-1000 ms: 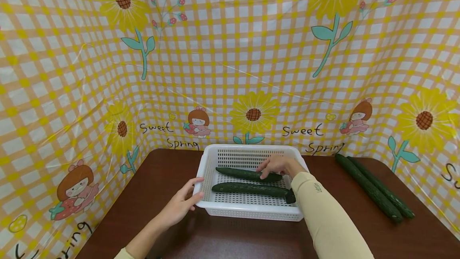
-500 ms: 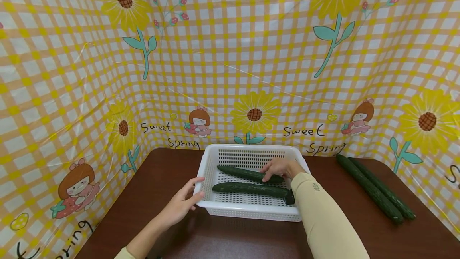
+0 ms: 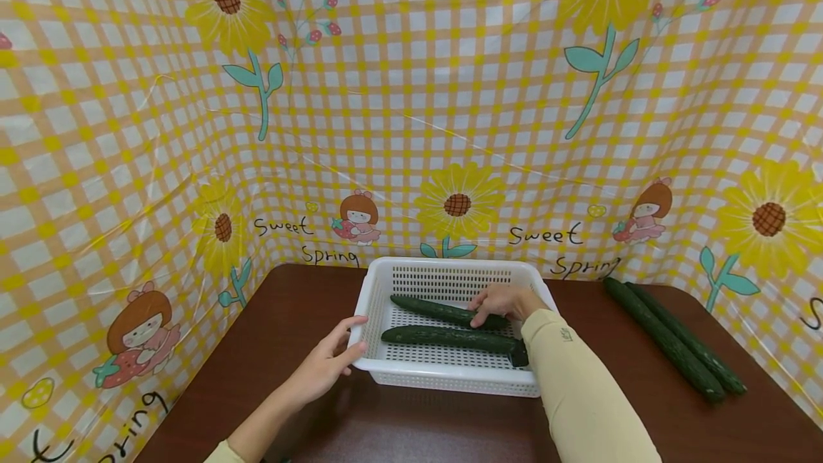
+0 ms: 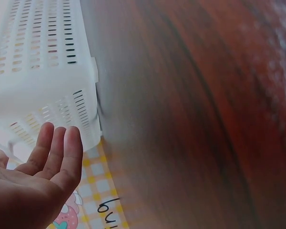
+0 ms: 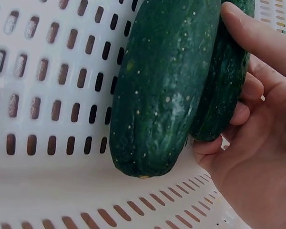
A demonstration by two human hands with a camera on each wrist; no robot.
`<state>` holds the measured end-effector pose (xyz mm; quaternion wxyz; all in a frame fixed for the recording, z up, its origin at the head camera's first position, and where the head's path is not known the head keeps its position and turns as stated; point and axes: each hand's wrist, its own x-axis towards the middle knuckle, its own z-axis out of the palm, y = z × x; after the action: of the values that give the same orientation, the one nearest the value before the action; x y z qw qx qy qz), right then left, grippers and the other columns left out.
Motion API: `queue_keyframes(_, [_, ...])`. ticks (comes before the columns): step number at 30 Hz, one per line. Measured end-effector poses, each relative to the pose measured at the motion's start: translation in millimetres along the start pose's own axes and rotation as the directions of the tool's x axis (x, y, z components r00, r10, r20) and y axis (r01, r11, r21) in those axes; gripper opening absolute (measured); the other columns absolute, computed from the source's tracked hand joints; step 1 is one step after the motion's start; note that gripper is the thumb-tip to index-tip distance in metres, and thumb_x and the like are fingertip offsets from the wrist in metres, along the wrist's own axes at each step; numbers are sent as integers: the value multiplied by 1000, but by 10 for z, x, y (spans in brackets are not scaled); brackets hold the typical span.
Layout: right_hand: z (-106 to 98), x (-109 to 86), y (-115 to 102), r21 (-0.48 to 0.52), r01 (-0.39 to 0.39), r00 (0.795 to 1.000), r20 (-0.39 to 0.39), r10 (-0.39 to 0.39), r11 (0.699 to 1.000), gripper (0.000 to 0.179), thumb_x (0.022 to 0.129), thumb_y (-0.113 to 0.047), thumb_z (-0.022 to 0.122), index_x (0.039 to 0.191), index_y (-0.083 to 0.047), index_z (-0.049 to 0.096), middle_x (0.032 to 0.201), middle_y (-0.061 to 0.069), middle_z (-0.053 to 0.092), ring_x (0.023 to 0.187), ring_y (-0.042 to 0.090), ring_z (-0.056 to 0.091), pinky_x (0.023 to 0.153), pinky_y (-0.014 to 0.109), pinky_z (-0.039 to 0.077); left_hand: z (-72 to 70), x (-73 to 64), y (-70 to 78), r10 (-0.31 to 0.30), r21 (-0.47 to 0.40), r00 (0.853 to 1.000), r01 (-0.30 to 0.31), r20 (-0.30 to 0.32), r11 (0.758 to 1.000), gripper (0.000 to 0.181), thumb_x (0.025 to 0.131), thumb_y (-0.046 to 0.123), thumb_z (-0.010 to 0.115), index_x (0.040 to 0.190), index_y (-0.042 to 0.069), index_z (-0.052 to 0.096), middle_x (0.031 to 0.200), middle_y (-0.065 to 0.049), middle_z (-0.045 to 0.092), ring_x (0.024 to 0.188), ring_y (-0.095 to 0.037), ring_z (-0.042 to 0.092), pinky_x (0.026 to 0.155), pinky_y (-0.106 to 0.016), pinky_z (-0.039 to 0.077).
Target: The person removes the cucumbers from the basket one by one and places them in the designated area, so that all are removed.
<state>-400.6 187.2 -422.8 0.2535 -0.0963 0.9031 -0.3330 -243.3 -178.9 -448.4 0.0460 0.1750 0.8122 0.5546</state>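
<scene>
A white perforated plastic basket (image 3: 450, 376) stands on the dark table with two cucumbers lying in it. My left hand (image 3: 324, 356) holds the basket's left rim: thumb and index finger lie over the edge, and the other fingers (image 4: 72, 148) are outside the wall. Inside the basket, my right hand (image 3: 504, 302) grips the far cucumber (image 3: 424, 306) near its right end; the thumb is on one side and the fingers curl round the other. The near cucumber (image 3: 444, 337) lies alongside it, its blunt end closest in the right wrist view.
Two more cucumbers (image 3: 665, 338) lie side by side on the table (image 3: 398, 427) to the right of the basket. A checked cloth (image 3: 450, 127) with sunflowers hangs behind the table and along both sides.
My right hand has shifted slightly right and its fingers have closed on the far cucumber, which has tilted a little. The left hand stays on the basket rim.
</scene>
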Motion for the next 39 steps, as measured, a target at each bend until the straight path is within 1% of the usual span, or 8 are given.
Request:
queue_keyframes(8, [17, -14, 0, 12, 18, 1000, -5, -17, 1000, 44, 78, -10, 83, 120, -1, 70, 135, 17, 60, 128, 34, 52, 111, 54, 38, 5, -2, 16, -4, 6, 1000, 4, -5, 1000, 51, 103, 29, 58, 149, 18, 41, 130, -21, 59, 106, -25, 59, 80, -39, 51])
queue_keyframes(17, [21, 33, 23, 30, 30, 1000, -6, -30, 999, 39, 76, -7, 83, 113, -1, 71, 129, 14, 63, 122, 29, 55, 109, 50, 42, 11, -8, 19, -2, 6, 1000, 2, -2, 1000, 52, 103, 29, 58, 150, 17, 40, 132, -23, 58, 109, -28, 59, 80, -39, 51])
queue_keyframes(20, [17, 60, 36, 29, 56, 998, -8, -56, 998, 33, 75, -5, 83, 106, -1, 73, 122, 12, 66, 113, 24, 58, 105, 47, 45, 11, -7, 18, -1, 6, 1000, 1, -1, 1000, 52, 103, 29, 59, 150, 17, 40, 132, -22, 57, 108, -26, 59, 80, -39, 51])
queue_keyframes(25, [18, 97, 29, 58, 80, 997, 1, -81, 995, 16, 76, -4, 82, 85, -6, 69, 104, 4, 64, 96, 17, 54, 94, 37, 46, 11, -4, 11, -7, 6, 1000, 7, -3, 1000, 52, 103, 28, 59, 150, 18, 40, 131, -21, 58, 108, -25, 59, 80, -39, 51])
queue_keyframes(28, [17, 88, 10, 74, 85, 996, 5, -86, 994, 20, 77, -4, 81, 75, -10, 61, 99, 2, 61, 93, 17, 51, 91, 35, 45, 15, -3, 8, -9, 9, 1000, 9, -7, 1000, 52, 103, 29, 59, 150, 17, 40, 131, -22, 58, 108, -25, 59, 80, -39, 51])
queue_keyframes(32, [-7, 58, -19, 67, 96, 995, 1, -96, 993, 21, 77, -6, 81, 75, -10, 61, 101, 3, 62, 94, 17, 52, 91, 36, 46, 15, -6, 11, -11, 14, 1000, 11, -12, 1000, 52, 102, 29, 59, 150, 17, 41, 130, -22, 58, 106, -25, 59, 79, -39, 51])
queue_keyframes(37, [-70, 12, -43, 45, 107, 994, -4, -107, 993, 17, 76, -8, 82, 86, -7, 68, 118, 7, 64, 109, 21, 55, 99, 44, 47, 16, -8, 20, -9, 16, 1000, 9, -12, 1000, 52, 103, 29, 58, 150, 17, 40, 130, -21, 58, 106, -25, 59, 79, -39, 51])
queue_keyframes(39, [-99, -3, -44, 44, 118, 993, 2, -118, 992, 16, 76, -9, 82, 84, -8, 67, 121, 8, 63, 112, 22, 55, 100, 45, 46, 17, -8, 22, -7, 18, 1000, 7, -11, 1000, 52, 103, 29, 58, 150, 17, 40, 130, -21, 58, 106, -24, 59, 80, -40, 51])
